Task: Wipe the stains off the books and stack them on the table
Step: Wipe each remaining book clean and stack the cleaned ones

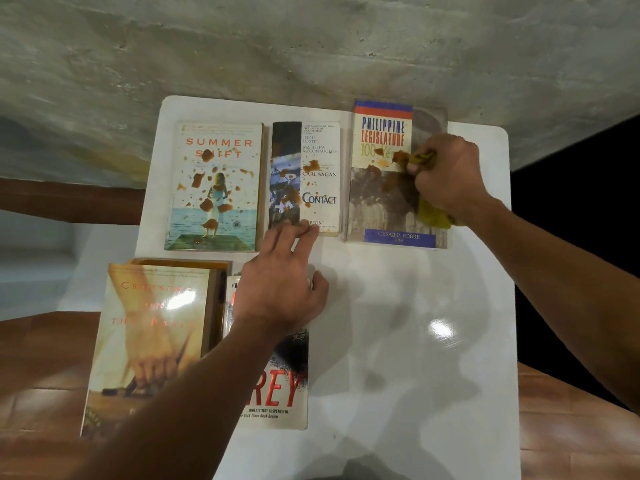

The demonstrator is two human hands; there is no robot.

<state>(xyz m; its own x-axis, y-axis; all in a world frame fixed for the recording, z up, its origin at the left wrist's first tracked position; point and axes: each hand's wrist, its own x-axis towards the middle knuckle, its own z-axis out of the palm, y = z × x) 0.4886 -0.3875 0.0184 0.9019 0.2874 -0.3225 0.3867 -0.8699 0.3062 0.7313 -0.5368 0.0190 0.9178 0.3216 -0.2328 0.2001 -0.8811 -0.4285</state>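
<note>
Five books lie on the white table (398, 341). In the far row, Summer Shift (214, 185), Contact (306, 178) and Philippine Legislature (384, 174) all carry brown stains. My right hand (446, 174) grips a yellow cloth (433, 216) and presses it on the right side of Philippine Legislature. In the near row lie Crossing to the Paris (149, 341), which shows no stains, and a Prey paperback (277, 382). My left hand (284, 282) hovers over the Prey paperback with fingers spread, its fingertips reaching the near edge of Contact.
A rough concrete wall (311, 46) rises right behind the table's far edge. Brown tiled floor (571, 427) shows to the right and left of the table. Bare white tabletop fills the near right half.
</note>
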